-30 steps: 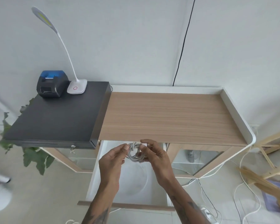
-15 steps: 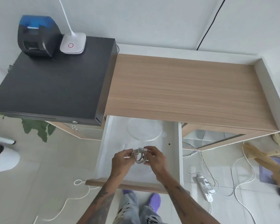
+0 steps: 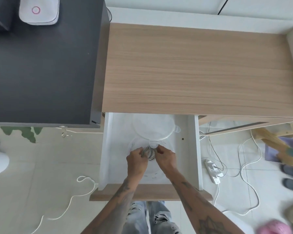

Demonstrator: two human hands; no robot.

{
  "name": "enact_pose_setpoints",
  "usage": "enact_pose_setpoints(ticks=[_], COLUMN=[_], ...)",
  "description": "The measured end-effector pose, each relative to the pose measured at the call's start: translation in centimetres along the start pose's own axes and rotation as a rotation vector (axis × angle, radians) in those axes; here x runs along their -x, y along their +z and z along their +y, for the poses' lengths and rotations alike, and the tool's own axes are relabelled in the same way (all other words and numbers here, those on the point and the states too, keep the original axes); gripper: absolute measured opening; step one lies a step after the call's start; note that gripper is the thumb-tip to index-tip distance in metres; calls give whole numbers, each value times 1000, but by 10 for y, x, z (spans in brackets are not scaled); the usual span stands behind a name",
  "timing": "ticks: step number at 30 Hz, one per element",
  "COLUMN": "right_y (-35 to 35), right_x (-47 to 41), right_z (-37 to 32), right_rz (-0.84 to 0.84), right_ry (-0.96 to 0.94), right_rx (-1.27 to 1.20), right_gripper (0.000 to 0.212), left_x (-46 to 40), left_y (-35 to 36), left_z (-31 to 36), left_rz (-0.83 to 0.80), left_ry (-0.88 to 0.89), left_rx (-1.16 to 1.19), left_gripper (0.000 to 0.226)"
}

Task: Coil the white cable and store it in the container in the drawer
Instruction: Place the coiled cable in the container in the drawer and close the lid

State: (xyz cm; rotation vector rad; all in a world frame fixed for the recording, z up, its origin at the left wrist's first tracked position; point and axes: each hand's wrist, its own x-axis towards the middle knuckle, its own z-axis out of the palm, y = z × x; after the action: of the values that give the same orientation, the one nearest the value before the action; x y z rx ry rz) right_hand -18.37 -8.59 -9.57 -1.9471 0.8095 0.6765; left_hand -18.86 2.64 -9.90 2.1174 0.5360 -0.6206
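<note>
Left hand [image 3: 137, 162] and right hand [image 3: 166, 157] both pinching small coiled white cable [image 3: 149, 153] between fingertips, one hand each side. Coiling looking done. Hands holding bundle over clear round plastic container [image 3: 135, 146] directly beneath them in open white drawer [image 3: 191, 149] (contact with container floor impossible to judge). Translucent round lid [image 3: 153, 126] lying just beyond hands. Release remaining; probably lid and drawer closing too.

Two hands, left hand [image 3: 137, 162] and right hand [image 3: 166, 158], one coiled white cable [image 3: 149, 152], one round lid [image 3: 154, 126], all inside one open drawer [image 3: 191, 149].
</note>
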Motion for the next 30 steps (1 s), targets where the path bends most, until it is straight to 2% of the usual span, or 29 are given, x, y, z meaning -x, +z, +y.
enact_pose_setpoints(ticks=[2,4,5,7,9,10,12,14,17,19,23,26,28,30], right_y=[-9,-21,-30,-51,-67,-73,-77,-74,-67,-67,-79,-88,-92,-94], right_x=[6,10,13,13,2,-8,-31,-49,-64,-68,-59,-42,-29,-15], right_z=[-7,-11,-13,-16,-24,-28,-39,-47,-46,-41,-30,-17,-7,5], right_rz=[-66,-30,48,275,439,443,317,167,54,28,-96,-188,-240,-249], right_ry=[-22,-47,-84,-180,-214,-166,1,138,206,154,84,70,68,45], right_rx=[95,140,140,129,129,116,77,13,-225,-380,-712,-781,-803,-767], right_gripper=[35,41,36,24,31,42,69,84,71,58,54,49,45,42], left_x=[-1,0,1,3,-2,-5,-13,-17,-18,-19,-19,-20,-15,-7], left_y=[-7,-19,-27,-45,-59,-64,-66,-63,-59,-58,-57,-58,-64,-72], left_z=[2,3,3,3,-1,-3,-5,-6,-7,-10,-15,-17,-14,-14], left_rz=[-40,-44,-21,125,251,243,137,74,88,98,75,38,10,-43], left_ry=[27,37,39,89,116,79,5,28,56,36,-75,-149,-164,-144], left_rx=[-22,-10,27,74,-7,-44,-93,-95,-40,35,230,348,477,573], left_gripper=[17,28,32,26,24,26,27,21,19,16,15,26,43,50])
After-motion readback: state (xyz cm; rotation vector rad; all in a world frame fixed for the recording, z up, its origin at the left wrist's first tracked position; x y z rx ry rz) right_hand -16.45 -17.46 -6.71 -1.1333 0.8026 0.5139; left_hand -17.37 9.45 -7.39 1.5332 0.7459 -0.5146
